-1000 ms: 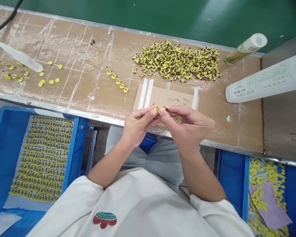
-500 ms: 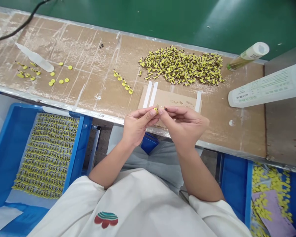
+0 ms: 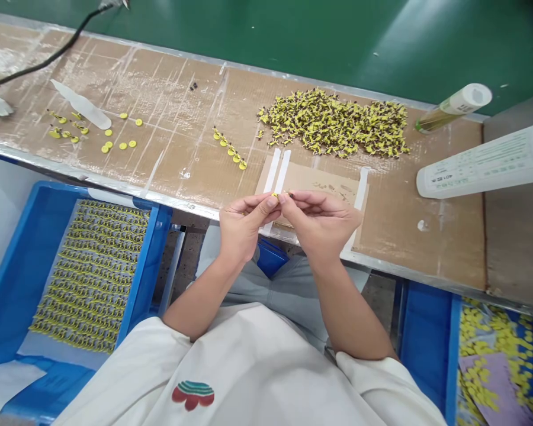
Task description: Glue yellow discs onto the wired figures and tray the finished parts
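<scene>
My left hand [image 3: 242,225] and my right hand [image 3: 322,222] meet fingertip to fingertip over the front edge of the bench. Both pinch one small yellow part [image 3: 276,194] with a dark end between thumbs and forefingers. Just behind the hands lies a cardboard pad [image 3: 315,180] with white strips [image 3: 277,170] along it. A big heap of yellow and dark parts [image 3: 337,123] lies further back on the bench. A short diagonal row of finished-looking yellow parts [image 3: 228,149] lies to the left of the pad.
A blue tray [image 3: 48,236] at lower left holds rows of yellow parts. Another blue bin [image 3: 430,331] at lower right holds loose yellow discs and a pink sheet. Loose yellow discs [image 3: 115,139] and a white nozzle lie at far left. Two white tubes [image 3: 484,165] lie at right.
The view has shifted, so everything sits a little further right and lower in the picture. Both hands stay pinched together on the small part, slightly closer to the pad.
</scene>
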Motion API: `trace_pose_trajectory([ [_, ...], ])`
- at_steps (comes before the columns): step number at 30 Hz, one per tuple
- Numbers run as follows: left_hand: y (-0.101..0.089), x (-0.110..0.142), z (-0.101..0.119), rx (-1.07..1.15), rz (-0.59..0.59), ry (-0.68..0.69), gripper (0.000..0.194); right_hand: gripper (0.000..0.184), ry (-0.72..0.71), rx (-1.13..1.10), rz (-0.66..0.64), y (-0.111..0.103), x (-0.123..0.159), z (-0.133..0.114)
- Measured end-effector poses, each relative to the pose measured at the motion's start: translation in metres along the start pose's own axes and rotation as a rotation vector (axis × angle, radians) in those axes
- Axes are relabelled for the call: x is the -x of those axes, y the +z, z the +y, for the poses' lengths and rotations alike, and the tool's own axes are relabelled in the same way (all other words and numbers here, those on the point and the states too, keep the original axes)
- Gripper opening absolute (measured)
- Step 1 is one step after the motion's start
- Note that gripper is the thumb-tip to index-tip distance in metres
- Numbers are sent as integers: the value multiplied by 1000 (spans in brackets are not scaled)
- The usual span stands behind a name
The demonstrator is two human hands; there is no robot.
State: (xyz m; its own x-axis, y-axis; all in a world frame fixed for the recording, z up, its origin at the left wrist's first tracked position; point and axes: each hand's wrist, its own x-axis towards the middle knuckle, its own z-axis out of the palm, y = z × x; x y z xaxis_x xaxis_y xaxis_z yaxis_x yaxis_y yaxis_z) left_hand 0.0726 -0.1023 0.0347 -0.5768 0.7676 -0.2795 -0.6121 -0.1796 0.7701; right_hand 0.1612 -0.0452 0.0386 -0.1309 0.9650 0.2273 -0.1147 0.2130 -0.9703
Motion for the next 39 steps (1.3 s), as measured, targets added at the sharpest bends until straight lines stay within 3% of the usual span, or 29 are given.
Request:
trace_pose_trajectory([
  [7,-8,-3,4,-10,18,-8,21,17,18,3,-25,9,-1,5],
  [14,-16,-9,13,57,42,-35,25,25,19,-1,7,33,-3,11],
  [24,-24,-9,25,101,-15,-44,23,24,-5,-42,-25,44,-13,17],
  [28,-40,-20,27,114,38,-2,24,24,-127,210,-51,44,-29,31],
  [33,-62,-35,35,204,116,-11,31,16,-317,685,-235,49,-47,60],
  [39,-70,-38,41,245,98,-40,37,22,-344,934,-318,55,-48,77],
])
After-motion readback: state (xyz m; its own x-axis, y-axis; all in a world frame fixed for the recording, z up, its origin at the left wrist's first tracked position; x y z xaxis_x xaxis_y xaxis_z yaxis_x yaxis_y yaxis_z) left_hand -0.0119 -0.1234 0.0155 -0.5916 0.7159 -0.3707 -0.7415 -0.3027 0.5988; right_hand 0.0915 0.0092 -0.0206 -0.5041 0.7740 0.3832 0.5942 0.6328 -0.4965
